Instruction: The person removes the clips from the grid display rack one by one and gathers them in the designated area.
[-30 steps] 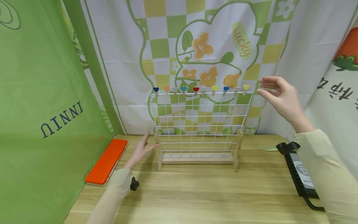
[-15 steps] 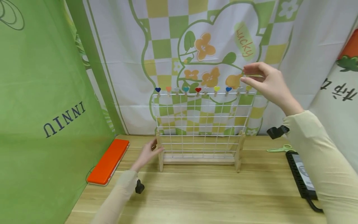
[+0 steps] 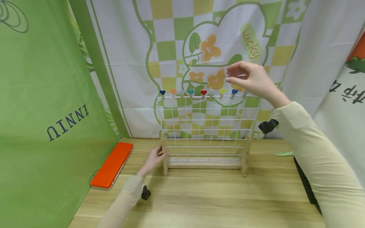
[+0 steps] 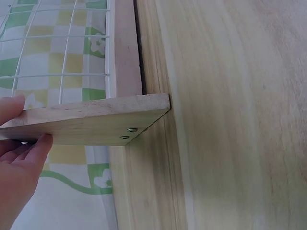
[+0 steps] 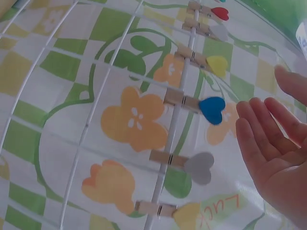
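A white wire grid stands upright in a wooden stand. Along its top wire sits a row of several heart-topped clothespins, among them a blue heart clothespin, a silver one and a yellow one. My left hand holds the stand's left side board, thumb and fingers on opposite faces of the wood. Over the right part of the top row hovers my right hand, fingers loosely bent and apart from the clothespins. Nothing lies in it. It hides part of the curtain behind.
An orange flat case lies at the table's left side. Green scissors and a black power strip lie at the right, partly behind my right sleeve. A patterned curtain hangs behind the grid.
My left hand has moved right onto the stand's left board and taken hold of it. My right hand has moved left and slightly up, from beside the grid to above its clothespins.
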Action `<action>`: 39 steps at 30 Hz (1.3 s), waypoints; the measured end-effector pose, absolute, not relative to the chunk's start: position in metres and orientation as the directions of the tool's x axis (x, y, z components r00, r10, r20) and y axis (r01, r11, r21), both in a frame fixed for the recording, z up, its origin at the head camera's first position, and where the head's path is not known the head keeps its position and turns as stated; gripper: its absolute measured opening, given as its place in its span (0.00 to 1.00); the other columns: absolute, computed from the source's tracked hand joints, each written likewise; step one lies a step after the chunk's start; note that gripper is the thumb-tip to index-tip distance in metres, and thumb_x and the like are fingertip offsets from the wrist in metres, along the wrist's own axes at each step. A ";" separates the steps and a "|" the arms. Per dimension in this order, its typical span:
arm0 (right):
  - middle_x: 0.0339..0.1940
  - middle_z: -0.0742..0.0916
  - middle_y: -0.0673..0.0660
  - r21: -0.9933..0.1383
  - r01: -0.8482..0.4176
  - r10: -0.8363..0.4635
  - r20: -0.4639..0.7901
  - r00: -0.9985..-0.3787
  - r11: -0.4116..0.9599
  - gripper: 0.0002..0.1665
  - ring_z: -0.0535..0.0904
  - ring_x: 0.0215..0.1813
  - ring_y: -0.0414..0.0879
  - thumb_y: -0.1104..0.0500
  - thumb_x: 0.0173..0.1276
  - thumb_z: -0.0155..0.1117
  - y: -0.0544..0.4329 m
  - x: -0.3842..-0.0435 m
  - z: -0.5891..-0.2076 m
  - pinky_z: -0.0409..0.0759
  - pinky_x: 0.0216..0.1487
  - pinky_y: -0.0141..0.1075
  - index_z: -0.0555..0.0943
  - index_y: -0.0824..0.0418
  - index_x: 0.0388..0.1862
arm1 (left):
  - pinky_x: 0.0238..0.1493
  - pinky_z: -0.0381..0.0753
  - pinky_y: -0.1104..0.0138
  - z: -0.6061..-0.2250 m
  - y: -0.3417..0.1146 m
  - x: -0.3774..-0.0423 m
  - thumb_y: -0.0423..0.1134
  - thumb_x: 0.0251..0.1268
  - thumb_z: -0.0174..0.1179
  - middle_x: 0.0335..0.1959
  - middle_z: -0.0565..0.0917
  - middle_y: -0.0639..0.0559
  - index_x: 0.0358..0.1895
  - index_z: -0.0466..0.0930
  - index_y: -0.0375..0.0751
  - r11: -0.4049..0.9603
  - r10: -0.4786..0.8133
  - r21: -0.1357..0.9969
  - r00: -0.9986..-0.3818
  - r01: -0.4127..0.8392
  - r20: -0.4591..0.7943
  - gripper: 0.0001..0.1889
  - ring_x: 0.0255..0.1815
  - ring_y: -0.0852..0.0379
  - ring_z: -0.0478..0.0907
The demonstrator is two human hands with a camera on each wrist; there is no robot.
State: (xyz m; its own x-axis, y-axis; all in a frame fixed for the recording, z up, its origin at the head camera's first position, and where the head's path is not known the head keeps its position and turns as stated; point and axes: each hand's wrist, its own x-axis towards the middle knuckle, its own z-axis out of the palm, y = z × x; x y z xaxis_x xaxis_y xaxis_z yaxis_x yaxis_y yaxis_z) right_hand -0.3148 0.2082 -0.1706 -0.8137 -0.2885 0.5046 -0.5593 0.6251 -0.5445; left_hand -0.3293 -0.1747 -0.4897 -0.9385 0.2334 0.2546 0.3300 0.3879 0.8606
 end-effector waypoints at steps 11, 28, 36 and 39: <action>0.52 0.87 0.59 -0.495 -0.593 -0.384 0.463 -0.799 0.635 0.21 0.79 0.44 0.25 0.52 0.70 0.66 0.173 -0.324 -0.172 0.78 0.47 0.13 0.81 0.60 0.58 | 0.66 0.77 0.47 -0.494 -0.177 -0.328 0.31 0.69 0.60 0.66 0.71 0.23 0.65 0.67 0.19 0.377 0.219 0.864 -0.939 0.333 0.266 0.26 0.70 0.31 0.69; 0.53 0.88 0.58 -0.469 -0.636 -0.532 0.350 -0.771 0.613 0.20 0.85 0.54 0.48 0.52 0.69 0.67 0.101 -0.343 -0.162 0.84 0.61 0.42 0.81 0.59 0.56 | 0.64 0.78 0.44 -0.496 -0.170 -0.330 0.24 0.68 0.56 0.63 0.71 0.19 0.64 0.65 0.14 0.358 0.216 0.862 -0.930 0.359 0.298 0.24 0.67 0.26 0.70; 0.51 0.89 0.60 -0.388 -0.704 -0.614 0.346 -0.709 0.594 0.18 0.86 0.53 0.50 0.55 0.70 0.66 0.067 -0.346 -0.164 0.85 0.58 0.41 0.83 0.62 0.54 | 0.63 0.80 0.47 -0.495 -0.174 -0.330 0.25 0.68 0.57 0.63 0.72 0.20 0.65 0.65 0.16 0.364 0.249 0.846 -0.916 0.388 0.313 0.25 0.66 0.27 0.71; 0.50 0.89 0.60 -0.394 -0.714 -0.631 0.339 -0.698 0.578 0.17 0.87 0.52 0.49 0.55 0.70 0.66 0.058 -0.349 -0.167 0.86 0.56 0.40 0.83 0.63 0.53 | 0.62 0.80 0.48 -0.495 -0.175 -0.328 0.26 0.68 0.57 0.63 0.72 0.20 0.66 0.64 0.16 0.372 0.251 0.840 -0.914 0.396 0.319 0.26 0.66 0.27 0.70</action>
